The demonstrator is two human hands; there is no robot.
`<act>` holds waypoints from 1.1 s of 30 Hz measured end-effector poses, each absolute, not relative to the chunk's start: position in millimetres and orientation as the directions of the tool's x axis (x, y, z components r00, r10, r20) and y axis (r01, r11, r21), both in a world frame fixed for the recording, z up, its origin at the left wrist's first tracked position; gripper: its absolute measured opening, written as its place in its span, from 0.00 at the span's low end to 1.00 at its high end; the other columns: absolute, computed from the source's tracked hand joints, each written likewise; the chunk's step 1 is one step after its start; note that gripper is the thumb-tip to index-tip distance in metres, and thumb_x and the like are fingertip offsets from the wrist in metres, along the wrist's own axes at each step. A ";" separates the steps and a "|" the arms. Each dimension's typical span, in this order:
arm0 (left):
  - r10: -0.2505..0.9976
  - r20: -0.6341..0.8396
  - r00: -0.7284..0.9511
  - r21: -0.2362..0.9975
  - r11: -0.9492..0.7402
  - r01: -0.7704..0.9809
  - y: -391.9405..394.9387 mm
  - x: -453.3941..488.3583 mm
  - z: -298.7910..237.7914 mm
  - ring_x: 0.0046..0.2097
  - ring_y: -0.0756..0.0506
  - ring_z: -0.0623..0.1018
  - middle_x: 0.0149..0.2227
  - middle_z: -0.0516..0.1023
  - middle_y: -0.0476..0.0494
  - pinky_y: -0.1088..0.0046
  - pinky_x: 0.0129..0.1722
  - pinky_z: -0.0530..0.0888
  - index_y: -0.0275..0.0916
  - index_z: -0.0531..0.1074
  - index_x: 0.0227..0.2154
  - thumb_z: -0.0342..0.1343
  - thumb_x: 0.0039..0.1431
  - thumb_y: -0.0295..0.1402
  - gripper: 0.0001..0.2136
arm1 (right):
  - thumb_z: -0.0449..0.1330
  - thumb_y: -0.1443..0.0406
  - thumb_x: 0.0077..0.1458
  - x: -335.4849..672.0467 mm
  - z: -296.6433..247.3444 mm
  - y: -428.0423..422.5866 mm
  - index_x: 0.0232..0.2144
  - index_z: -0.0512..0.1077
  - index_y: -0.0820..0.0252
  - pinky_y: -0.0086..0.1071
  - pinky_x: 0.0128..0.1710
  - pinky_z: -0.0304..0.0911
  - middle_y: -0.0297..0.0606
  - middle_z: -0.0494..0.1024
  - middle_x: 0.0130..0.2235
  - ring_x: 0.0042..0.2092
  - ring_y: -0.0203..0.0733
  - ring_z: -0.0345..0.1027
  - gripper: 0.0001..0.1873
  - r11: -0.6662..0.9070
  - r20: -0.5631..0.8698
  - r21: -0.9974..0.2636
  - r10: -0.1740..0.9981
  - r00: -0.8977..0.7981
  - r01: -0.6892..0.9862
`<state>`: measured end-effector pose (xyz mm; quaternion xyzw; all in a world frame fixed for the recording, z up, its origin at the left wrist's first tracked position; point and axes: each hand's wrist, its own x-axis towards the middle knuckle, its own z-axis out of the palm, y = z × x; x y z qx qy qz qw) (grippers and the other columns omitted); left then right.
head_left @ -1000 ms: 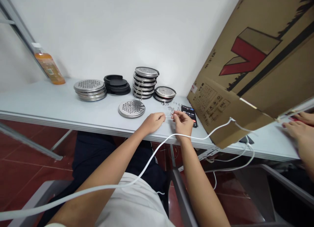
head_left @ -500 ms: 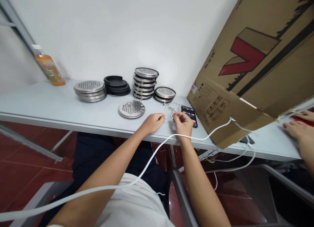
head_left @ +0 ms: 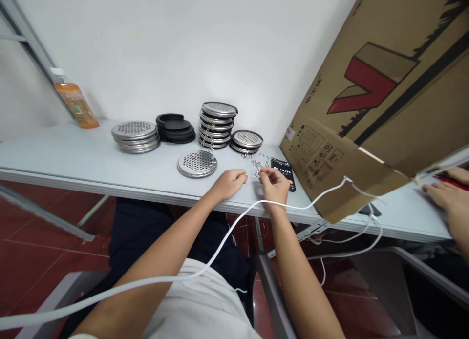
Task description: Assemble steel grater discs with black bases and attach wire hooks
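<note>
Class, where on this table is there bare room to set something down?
Bare: the table's left side, bordered by the orange bottle, left disc stack, front perforated disc and front edge. Crowded: around the right hand, with loose clips, phone and cardboard box.

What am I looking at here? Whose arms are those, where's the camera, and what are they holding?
There's no robot here. A person wears a camera on their head, looking forward and down, so you see what's in front of them. The left hand and right hand are bare, and they pinch a thin wire piece between them, too small to see clearly.

On the table are stacks of round metal plates with holes, one lower pile near the hands, black round parts, a phone and an orange drink bottle. The big cardboard box stands on the right. Beyond it, another person's hand shows.
</note>
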<state>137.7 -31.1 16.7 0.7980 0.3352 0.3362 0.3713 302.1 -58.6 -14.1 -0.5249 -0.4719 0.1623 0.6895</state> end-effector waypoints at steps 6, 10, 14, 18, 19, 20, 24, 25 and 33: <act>0.792 0.309 0.527 0.832 -0.493 0.254 -28.3 137.4 14.0 0.28 0.49 0.67 0.23 0.67 0.52 0.74 0.31 0.63 0.39 0.69 0.27 0.44 0.61 0.36 0.12 | 0.65 0.61 0.47 297.1 -12.2 -64.1 0.33 0.74 0.61 0.33 0.35 0.70 0.39 0.79 0.32 0.32 0.39 0.74 0.11 0.442 0.493 -0.870 0.759 0.425 0.219; 0.789 0.319 0.526 0.825 -0.504 0.255 -27.2 138.2 12.8 0.29 0.49 0.68 0.25 0.69 0.52 0.75 0.32 0.64 0.38 0.69 0.27 0.45 0.61 0.36 0.12 | 0.65 0.61 0.47 291.3 -8.4 -69.2 0.33 0.74 0.61 0.35 0.36 0.71 0.38 0.79 0.31 0.32 0.40 0.75 0.10 0.442 0.483 -0.875 0.819 0.310 0.197; 0.793 0.325 0.515 0.827 -0.503 0.253 -26.5 139.2 11.1 0.30 0.49 0.69 0.27 0.71 0.51 0.75 0.33 0.64 0.38 0.70 0.28 0.44 0.63 0.36 0.13 | 0.64 0.60 0.49 292.7 -6.6 -69.1 0.34 0.74 0.61 0.35 0.35 0.71 0.39 0.80 0.32 0.31 0.39 0.74 0.11 0.454 0.483 -0.874 0.767 0.422 0.176; 0.778 0.329 0.535 0.843 -0.498 0.205 -27.4 137.8 11.1 0.28 0.50 0.68 0.24 0.68 0.52 0.75 0.31 0.64 0.38 0.70 0.30 0.43 0.64 0.37 0.14 | 0.65 0.58 0.49 294.4 -5.4 -69.3 0.37 0.76 0.61 0.35 0.35 0.70 0.41 0.81 0.35 0.34 0.40 0.74 0.15 0.420 0.446 -0.895 0.827 0.342 0.153; 0.773 0.323 0.546 0.845 -0.495 0.201 -27.6 137.3 11.6 0.27 0.50 0.67 0.24 0.67 0.53 0.75 0.31 0.64 0.38 0.71 0.31 0.43 0.65 0.37 0.14 | 0.66 0.58 0.49 294.2 -4.9 -69.8 0.36 0.77 0.61 0.35 0.36 0.70 0.41 0.81 0.34 0.34 0.40 0.74 0.15 0.415 0.444 -0.896 0.841 0.309 0.158; 0.769 0.314 0.557 0.845 -0.494 0.205 -27.8 137.0 12.0 0.27 0.50 0.67 0.23 0.66 0.53 0.75 0.30 0.64 0.38 0.71 0.32 0.43 0.65 0.38 0.14 | 0.66 0.57 0.48 293.8 -4.3 -70.2 0.35 0.77 0.61 0.35 0.36 0.70 0.40 0.81 0.34 0.34 0.41 0.74 0.15 0.418 0.450 -0.893 0.844 0.293 0.168; 0.721 0.316 0.617 0.801 -0.551 0.234 -28.9 140.0 12.0 0.27 0.50 0.68 0.24 0.70 0.52 0.75 0.31 0.64 0.38 0.75 0.35 0.46 0.65 0.39 0.15 | 0.66 0.56 0.48 295.0 -4.0 -70.7 0.30 0.76 0.61 0.33 0.34 0.68 0.37 0.79 0.30 0.32 0.39 0.71 0.13 0.437 0.474 -0.880 0.808 0.350 0.183; 0.707 0.322 0.630 0.781 -0.574 0.245 -30.1 141.4 11.4 0.28 0.50 0.69 0.24 0.71 0.51 0.75 0.31 0.64 0.38 0.76 0.36 0.48 0.64 0.40 0.14 | 0.66 0.56 0.49 296.2 -4.9 -70.3 0.30 0.76 0.61 0.32 0.34 0.67 0.36 0.78 0.29 0.31 0.38 0.70 0.13 0.438 0.473 -0.881 0.799 0.371 0.182; 0.714 0.438 0.546 0.687 -0.658 0.309 -41.1 92.0 29.6 0.37 0.47 0.76 0.35 0.76 0.47 0.70 0.43 0.70 0.41 0.62 0.59 0.54 0.61 0.43 0.25 | 0.67 0.58 0.49 299.7 -15.9 -68.4 0.21 0.60 0.58 0.31 0.31 0.67 0.39 0.80 0.31 0.30 0.37 0.73 0.20 0.484 0.386 -0.873 0.764 0.517 -0.064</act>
